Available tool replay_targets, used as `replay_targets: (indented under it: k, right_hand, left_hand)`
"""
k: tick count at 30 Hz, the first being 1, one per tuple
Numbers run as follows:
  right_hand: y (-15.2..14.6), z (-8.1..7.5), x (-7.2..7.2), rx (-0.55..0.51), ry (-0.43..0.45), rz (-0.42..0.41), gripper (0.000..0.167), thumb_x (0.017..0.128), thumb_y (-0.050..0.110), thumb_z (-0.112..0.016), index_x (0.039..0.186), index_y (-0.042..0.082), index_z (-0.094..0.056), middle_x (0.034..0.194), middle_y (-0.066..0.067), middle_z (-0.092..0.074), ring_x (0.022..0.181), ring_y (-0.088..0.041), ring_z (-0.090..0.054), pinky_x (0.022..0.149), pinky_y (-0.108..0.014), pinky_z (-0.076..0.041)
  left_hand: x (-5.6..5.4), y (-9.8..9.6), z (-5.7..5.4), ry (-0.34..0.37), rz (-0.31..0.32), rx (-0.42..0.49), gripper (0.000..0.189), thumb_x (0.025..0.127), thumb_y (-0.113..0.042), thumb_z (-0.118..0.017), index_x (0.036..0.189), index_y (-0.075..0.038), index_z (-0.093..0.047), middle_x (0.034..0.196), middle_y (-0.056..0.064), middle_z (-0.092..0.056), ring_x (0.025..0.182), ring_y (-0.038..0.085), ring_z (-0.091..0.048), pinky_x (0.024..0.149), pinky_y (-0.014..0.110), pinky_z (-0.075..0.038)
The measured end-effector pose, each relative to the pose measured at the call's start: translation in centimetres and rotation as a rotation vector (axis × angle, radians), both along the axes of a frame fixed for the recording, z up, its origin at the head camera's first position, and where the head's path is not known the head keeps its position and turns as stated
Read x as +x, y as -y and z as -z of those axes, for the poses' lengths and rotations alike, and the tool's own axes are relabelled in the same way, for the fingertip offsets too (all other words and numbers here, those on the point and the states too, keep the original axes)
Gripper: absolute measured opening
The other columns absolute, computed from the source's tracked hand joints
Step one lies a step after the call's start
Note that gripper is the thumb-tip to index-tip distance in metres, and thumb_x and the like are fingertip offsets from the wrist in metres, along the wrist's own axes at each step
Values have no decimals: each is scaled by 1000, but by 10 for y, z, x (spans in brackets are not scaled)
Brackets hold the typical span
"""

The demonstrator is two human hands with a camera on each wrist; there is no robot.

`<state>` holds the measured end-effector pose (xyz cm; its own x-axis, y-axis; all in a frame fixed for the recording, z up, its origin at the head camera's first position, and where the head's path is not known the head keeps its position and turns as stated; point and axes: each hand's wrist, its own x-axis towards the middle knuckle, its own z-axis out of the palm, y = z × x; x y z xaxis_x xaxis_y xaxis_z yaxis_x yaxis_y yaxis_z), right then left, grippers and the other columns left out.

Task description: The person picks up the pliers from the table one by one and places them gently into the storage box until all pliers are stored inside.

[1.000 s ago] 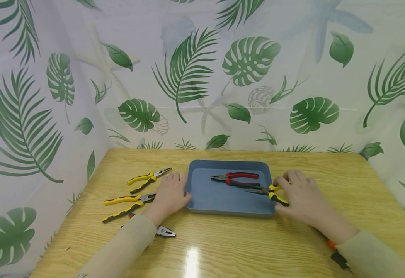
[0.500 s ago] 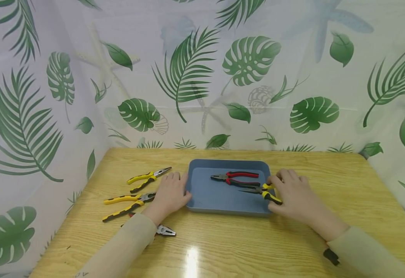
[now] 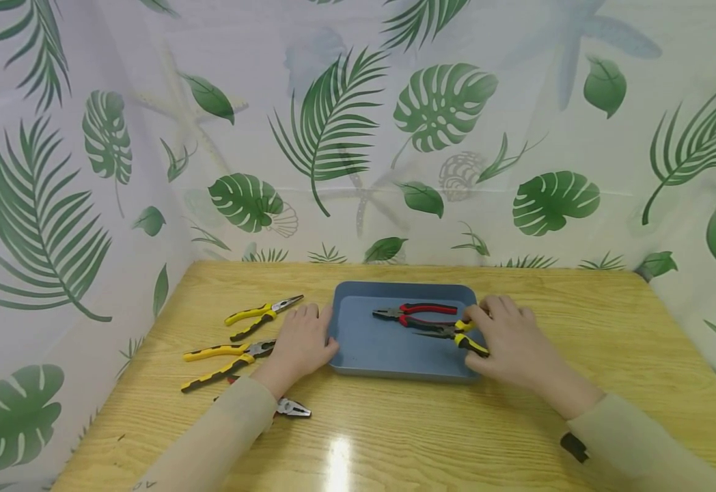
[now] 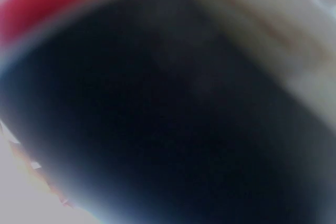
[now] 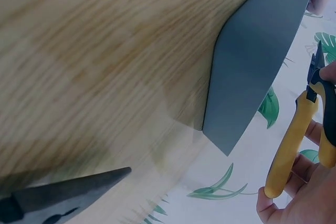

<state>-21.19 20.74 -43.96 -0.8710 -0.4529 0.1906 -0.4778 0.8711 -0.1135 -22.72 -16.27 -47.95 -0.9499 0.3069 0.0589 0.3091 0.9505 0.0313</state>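
My right hand grips yellow-and-black needle-nose pliers by the handles at the right rim of a blue-grey tray. Their pointed nose reaches left over the tray floor; in the right wrist view, the yellow handles show between the fingers. Red-and-black pliers lie in the tray, just behind that nose. My left hand rests against the tray's left side, its thumb at the near left wall. A dark blur with a patch of red fills the left wrist view.
Left of the tray lie two yellow-and-black pliers, one long-nosed and one larger. Another pair of pliers is partly hidden under my left forearm. A dark pointed plier nose lies on the wooden table.
My right hand has moved left with the needle-nose pliers, bringing them farther over the tray. My left hand and the other pliers have stayed in place.
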Motion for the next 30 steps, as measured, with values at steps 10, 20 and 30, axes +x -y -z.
replay_targets:
  k: [10,20,30]
  right_hand:
    - [8,3,-7,7,-9,-21,45,83,34,-70,122,14,-64,110,-9,-55,102,-29,-48,82,-51,-38]
    - [19,3,-11,1,-1,-27,45,84,35,-71,124,14,-64,107,-7,-51,99,-26,-42,78,-45,-29]
    - [32,8,-17,24,9,-62,47,84,38,-72,122,14,-63,107,-8,-49,97,-27,-41,78,-47,-31]
  left_hand:
    - [0,0,1,-9,4,10,56,98,-33,-64,146,-5,-54,120,18,-64,114,36,-60,99,50,-46]
    - [1,0,0,-11,2,2,51,99,-33,-64,141,-5,-56,118,18,-63,113,35,-60,96,48,-46]
    - [1,0,1,-23,7,13,47,97,-32,-65,136,-6,-58,114,16,-63,108,34,-60,92,46,-45]
